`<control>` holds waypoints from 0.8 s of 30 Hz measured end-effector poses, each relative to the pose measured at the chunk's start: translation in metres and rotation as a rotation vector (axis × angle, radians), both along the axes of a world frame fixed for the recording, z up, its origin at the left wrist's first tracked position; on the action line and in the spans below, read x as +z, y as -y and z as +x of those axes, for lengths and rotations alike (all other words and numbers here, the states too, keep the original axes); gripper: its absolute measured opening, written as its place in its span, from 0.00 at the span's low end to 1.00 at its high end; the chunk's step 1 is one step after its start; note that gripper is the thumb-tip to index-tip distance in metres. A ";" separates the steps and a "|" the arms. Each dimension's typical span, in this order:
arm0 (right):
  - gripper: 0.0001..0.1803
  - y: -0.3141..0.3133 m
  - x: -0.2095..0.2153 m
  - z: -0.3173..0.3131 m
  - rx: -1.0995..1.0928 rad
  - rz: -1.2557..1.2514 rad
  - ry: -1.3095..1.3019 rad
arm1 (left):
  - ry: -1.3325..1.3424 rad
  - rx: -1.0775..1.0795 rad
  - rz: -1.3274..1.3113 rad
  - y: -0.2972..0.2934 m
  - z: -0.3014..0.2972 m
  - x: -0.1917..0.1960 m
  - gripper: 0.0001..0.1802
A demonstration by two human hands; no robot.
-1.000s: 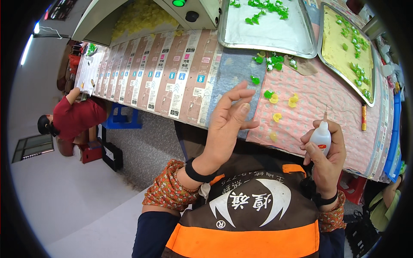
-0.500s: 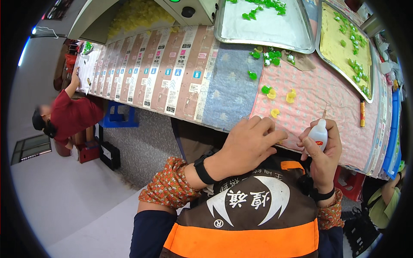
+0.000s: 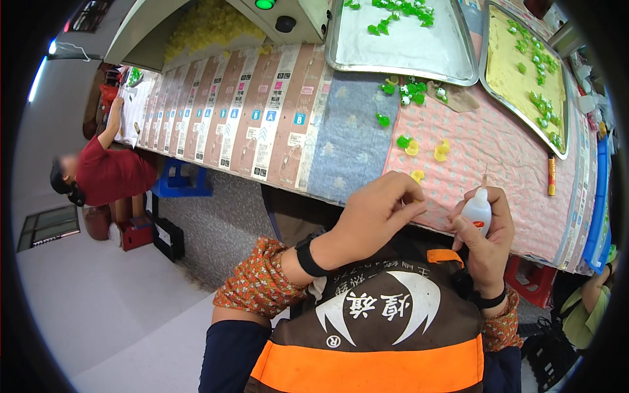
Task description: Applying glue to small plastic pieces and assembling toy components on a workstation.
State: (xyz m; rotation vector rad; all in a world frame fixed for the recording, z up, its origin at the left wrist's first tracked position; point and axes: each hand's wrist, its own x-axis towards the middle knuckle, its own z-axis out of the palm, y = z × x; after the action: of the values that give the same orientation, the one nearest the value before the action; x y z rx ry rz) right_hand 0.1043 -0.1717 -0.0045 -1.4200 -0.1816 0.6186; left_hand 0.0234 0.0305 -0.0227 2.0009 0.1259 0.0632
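Note:
My right hand (image 3: 493, 229) is wrapped round a small white squeeze bottle (image 3: 477, 211) with a red mark and a thin needle tip, which points up and away from me. To its left my left hand (image 3: 380, 213) is closed in a pinch over the near table edge; whatever its fingertips hold is too small or hidden to make out. Just beyond those fingers lies a small yellow plastic piece (image 3: 417, 175). Farther out on the pink cloth (image 3: 472, 141) are another yellow piece (image 3: 441, 151) and a green figure (image 3: 404, 141) touching a yellow piece.
Several green figures with white eyes (image 3: 411, 90) cluster before a metal tray (image 3: 406, 68). A second, yellow-lined tray (image 3: 517, 75) holds more. A yellow-red tube (image 3: 552, 175) lies at right. Yellow pieces heap inside a machine (image 3: 216, 29). At far left sits a person in red (image 3: 118, 171).
The bottle has tilted and shifted slightly left and toward me with my right hand. My left fingers have drawn together and risen a little, near the closest yellow piece.

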 end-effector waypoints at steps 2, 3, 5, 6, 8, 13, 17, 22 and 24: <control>0.19 -0.007 0.005 -0.001 0.022 -0.005 -0.018 | -0.162 0.117 -0.374 -0.001 0.000 0.005 0.08; 0.20 -0.012 0.007 -0.003 0.051 -0.010 -0.040 | -0.200 0.180 -0.634 -0.001 0.000 0.005 0.08; 0.20 -0.022 0.008 -0.006 0.060 0.028 0.001 | -0.252 0.258 -0.957 0.000 0.000 0.008 0.09; 0.21 -0.027 0.009 -0.007 0.073 0.064 0.042 | -0.250 0.255 -0.956 0.002 -0.001 0.010 0.09; 0.21 -0.033 0.012 -0.005 0.069 0.066 0.030 | -0.210 0.246 -0.950 0.006 -0.003 0.012 0.09; 0.21 -0.039 0.017 0.001 0.110 -0.019 -0.053 | -0.241 0.284 -1.063 0.010 -0.012 0.011 0.10; 0.19 -0.043 0.018 0.004 0.144 -0.107 -0.073 | -0.321 0.274 -1.210 0.008 -0.020 0.013 0.09; 0.17 -0.050 0.016 0.003 0.139 -0.180 0.075 | -0.362 0.242 -1.241 0.008 -0.026 0.013 0.10; 0.17 -0.051 0.012 0.001 0.140 -0.201 0.141 | -0.375 0.239 -1.246 0.007 -0.026 0.015 0.11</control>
State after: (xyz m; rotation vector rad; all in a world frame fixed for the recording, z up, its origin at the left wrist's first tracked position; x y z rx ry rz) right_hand 0.1058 -0.1204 0.0078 -1.6569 -0.3402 0.6658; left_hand -0.0024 0.0235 -0.0081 0.7265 0.5058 -0.1995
